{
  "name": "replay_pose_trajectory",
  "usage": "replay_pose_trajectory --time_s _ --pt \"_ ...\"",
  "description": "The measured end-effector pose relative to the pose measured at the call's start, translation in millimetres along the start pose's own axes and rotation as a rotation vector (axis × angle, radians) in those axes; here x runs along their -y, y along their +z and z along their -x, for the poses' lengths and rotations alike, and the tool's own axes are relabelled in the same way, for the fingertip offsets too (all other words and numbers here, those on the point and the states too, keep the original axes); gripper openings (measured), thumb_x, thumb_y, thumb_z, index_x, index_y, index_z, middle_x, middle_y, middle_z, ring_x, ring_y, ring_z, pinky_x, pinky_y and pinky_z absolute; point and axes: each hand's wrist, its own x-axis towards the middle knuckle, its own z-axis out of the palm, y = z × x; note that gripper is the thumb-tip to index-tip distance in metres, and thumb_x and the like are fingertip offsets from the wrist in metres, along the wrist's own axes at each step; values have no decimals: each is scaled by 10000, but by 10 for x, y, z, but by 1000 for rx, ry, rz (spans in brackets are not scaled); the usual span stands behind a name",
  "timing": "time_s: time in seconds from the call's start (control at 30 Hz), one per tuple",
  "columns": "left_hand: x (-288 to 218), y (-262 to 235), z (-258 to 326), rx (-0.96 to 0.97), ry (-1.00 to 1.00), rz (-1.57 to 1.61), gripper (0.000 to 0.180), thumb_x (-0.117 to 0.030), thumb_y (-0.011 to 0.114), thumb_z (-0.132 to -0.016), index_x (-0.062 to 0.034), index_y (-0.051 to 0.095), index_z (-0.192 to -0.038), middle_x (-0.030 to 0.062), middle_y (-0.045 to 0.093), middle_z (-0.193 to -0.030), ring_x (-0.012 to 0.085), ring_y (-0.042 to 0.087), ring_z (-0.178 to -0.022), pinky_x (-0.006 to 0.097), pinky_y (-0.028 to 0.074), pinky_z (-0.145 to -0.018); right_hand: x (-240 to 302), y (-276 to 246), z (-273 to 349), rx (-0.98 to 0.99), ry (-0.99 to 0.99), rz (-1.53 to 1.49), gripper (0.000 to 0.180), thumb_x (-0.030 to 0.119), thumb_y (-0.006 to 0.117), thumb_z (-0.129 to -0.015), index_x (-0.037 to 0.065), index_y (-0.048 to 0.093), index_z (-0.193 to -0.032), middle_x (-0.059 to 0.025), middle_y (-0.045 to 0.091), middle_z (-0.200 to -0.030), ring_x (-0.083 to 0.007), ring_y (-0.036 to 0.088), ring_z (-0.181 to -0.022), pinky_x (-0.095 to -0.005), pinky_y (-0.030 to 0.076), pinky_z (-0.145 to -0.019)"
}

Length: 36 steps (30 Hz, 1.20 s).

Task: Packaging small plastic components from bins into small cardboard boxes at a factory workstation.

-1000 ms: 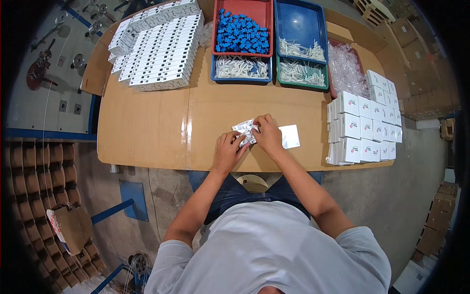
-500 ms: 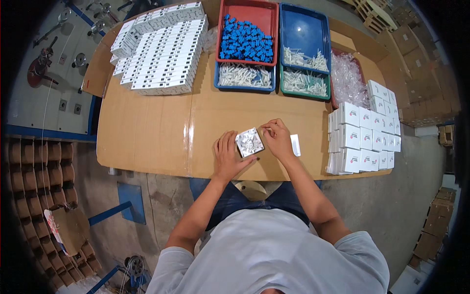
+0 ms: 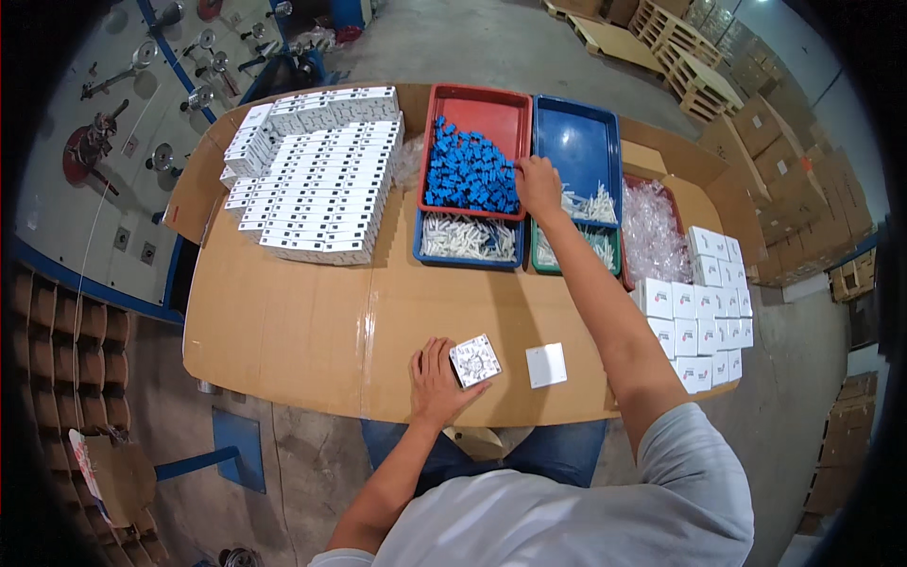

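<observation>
My left hand [image 3: 437, 382] rests on the cardboard-covered table and grips a small square white box [image 3: 475, 360], thumb along its near side and fingers at its left. The box's top looks open, with whitish contents I cannot make out. My right hand [image 3: 539, 189] reaches far forward, fingers bent together at the right rim of a red tray [image 3: 484, 97] of blue plastic pieces [image 3: 468, 170]. Whatever its fingertips hold, if anything, is too small to tell. A flat white square [image 3: 545, 366] lies to the right of the box.
Rows of white boxes [image 3: 321, 180] stand at the back left, and stacked white boxes [image 3: 699, 331] at the right. Blue [image 3: 576, 123] and green [image 3: 557, 267] trays hold white plugs. Clear plastic bags [image 3: 654, 227] fill another tray. Cardboard walls [image 3: 194, 180] edge the table [image 3: 283, 331].
My right hand has left the box and stretched forward to the red tray. My left hand stays on the box. The flat white square now shows fully. The view has tilted up.
</observation>
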Motion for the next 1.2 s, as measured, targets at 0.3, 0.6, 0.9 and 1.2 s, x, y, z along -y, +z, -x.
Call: replay_pose_trajectory --time_s 0.3,0.6,0.9,1.2 --pt "18 -4 -58 6 14 14 1027 -658 830 -698 1 498 -1412 175 520 -1430 345 402 -1440 536 229 -1210 -203 359 -504 130 -102 320 131 134 700 -861 134 767 -973 -87 673 -1053 -306 585 -1120 -491 439 -885" --pt "11 -35 2 -25 62 37 1006 -658 811 -727 7 495 -1413 181 524 -1423 348 399 -1430 550 241 -1193 -72 -280 -328 181 392 -977 361 50 720 -932 -32 651 -1277 -94 765 -956 -221 748 -834 -336 564 -663" --pt "94 79 84 -45 -40 208 970 -479 897 -713 30 473 -1422 224 483 -1470 408 416 -1424 527 284 -1227 361 -864 774 229 650 -1612 142 97 672 -1012 14 666 -1127 -72 719 -947 -252 747 -958 -322 602 -834" --pt "123 84 9 -9 -82 34 1050 -601 885 -677 -4 469 -1434 198 427 -1516 362 306 -1518 620 135 -1270 981 -740 2377 531 752 -1571 195 -11 692 -927 -17 634 -1114 -138 714 -1175 -238 698 -1098 -356 556 -1002"
